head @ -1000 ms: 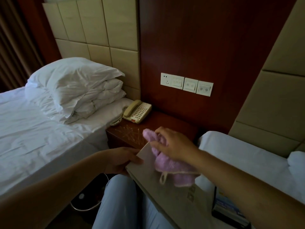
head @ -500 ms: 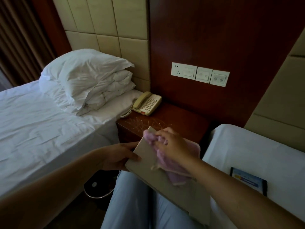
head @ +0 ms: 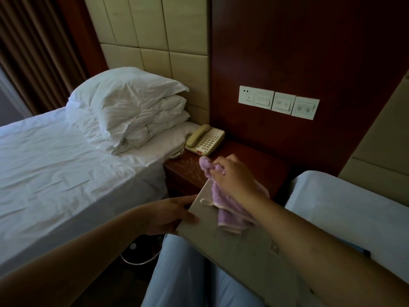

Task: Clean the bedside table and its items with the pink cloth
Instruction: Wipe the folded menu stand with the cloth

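- Cloth (head: 223, 209), pink, is bunched in our right hand (head: 234, 180), fingers curled round it, and lies on a flat grey board (head: 239, 247).
- Our left hand (head: 170, 216) grips the board's left edge, thumb on top.
- We hold the board over our lap, just before the bedside table (head: 254, 165).
- Phone (head: 204, 140) sits at the table's back left corner, beside the bed (head: 66, 165).
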{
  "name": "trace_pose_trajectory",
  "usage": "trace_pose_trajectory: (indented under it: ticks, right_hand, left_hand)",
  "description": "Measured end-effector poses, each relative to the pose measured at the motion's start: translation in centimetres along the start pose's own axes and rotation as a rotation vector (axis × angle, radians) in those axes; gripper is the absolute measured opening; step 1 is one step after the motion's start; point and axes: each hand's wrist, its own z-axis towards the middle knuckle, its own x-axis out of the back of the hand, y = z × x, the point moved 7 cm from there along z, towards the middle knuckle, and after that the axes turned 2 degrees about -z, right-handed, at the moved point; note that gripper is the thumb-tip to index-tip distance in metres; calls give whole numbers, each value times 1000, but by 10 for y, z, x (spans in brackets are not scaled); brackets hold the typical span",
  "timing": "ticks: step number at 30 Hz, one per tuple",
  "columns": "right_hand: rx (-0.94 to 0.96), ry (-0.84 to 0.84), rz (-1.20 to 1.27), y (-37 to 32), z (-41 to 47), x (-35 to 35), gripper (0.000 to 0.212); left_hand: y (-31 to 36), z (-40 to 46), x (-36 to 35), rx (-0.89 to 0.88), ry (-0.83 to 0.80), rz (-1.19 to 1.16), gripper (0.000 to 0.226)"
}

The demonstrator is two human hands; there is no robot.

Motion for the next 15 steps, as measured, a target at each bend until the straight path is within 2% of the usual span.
trace_pose_trajectory:
  ticks: [2,6,7,9,11,15]
  right_hand:
    - [84,-5,-61,-22,-16,-6,19]
    - [370,-201,76,-67,-63,-23,25]
    - [349,-208,78,-61,-55,-20,25]
    - [162,-176,76,-32,-29,-9,24]
    - [46,-113,70,-13,-16,-5,22]
    - [116,-216,128,-37,-48,-30,22]
  left_hand:
    - [-4,2,1,1,40,-31,62]
    - [-11,4,15,-8,188,-59,42]
    - [-12,3,14,-11,171,-81,47]
    - [-8,0,4,-13,82,-102,61]
    - [-5,-2,-6,-12,28,-122,62]
    - [-2,-11,-10,-18,68,-252,45]
